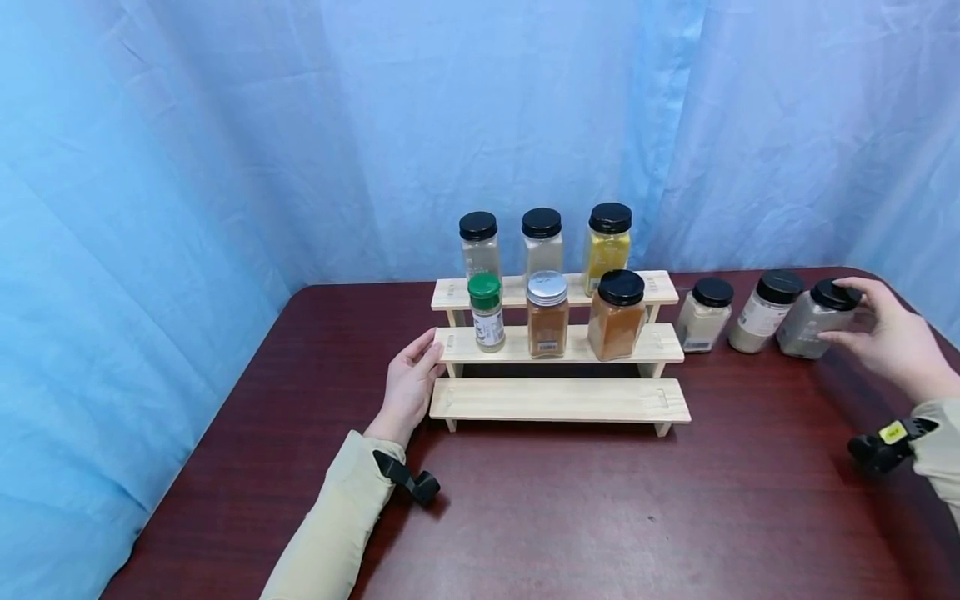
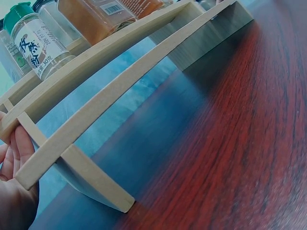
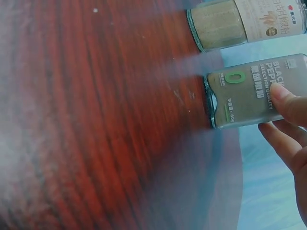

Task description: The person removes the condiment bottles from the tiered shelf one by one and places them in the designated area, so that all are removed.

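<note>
Pepper jar [image 1: 812,326] right of the rack [image 1: 558,400] is gripped by the right hand [image 1: 891,337] for apparent pickup, rack held by the left hand [image 1: 409,383], lifting seemingly called for.

"BLACK", "60g" on gray jar [image 3: 242,98]

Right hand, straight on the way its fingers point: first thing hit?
The black pepper jar, which the right hand already touches; beyond it, probably the white-labelled jar, though depth is unclear.
</note>
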`<state>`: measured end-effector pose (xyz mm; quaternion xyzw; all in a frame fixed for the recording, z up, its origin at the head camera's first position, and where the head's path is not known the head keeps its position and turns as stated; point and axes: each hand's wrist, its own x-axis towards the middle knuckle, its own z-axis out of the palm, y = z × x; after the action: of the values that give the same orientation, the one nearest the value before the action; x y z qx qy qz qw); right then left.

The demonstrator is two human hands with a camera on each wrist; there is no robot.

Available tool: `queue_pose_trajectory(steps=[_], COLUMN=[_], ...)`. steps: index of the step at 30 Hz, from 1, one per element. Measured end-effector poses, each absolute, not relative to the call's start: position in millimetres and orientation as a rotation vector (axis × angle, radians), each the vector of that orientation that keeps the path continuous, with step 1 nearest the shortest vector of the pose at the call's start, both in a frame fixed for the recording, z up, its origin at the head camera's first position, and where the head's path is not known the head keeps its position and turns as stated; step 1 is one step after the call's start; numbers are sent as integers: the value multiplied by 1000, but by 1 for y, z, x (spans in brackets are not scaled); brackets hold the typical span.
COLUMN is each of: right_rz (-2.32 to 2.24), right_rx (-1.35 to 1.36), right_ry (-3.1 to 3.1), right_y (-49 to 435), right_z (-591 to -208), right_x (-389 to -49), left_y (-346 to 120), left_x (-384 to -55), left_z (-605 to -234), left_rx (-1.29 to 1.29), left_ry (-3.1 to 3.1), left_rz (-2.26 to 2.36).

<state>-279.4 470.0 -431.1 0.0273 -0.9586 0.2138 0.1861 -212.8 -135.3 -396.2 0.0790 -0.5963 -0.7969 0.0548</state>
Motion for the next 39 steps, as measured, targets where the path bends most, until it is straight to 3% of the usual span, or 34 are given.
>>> queue_pose_trajectory(steps=[12, 21, 27, 34, 39], right_rz=[571, 554, 530, 753, 807], right_rx=[90, 104, 116, 6, -1], right_ry=[-2711, -2711, -2696, -2700, -2625], right_y=[475, 442, 457, 428, 464], right_z=[-429, -396, -411, -379, -400], right_x=[-283, -259, -266, -235, -254], left_y=[-134, -135, -135, -135, -134], left_x=[-212, -211, -210, -210, -211], left_z=[-397, -395, -396, -394, -393], left_rx=[230, 239, 243, 241, 249], left_ry=[-1811, -1822, -1825, -1813, -1801], left_rz=[-2425, -2417, -2416, -2423, -2425])
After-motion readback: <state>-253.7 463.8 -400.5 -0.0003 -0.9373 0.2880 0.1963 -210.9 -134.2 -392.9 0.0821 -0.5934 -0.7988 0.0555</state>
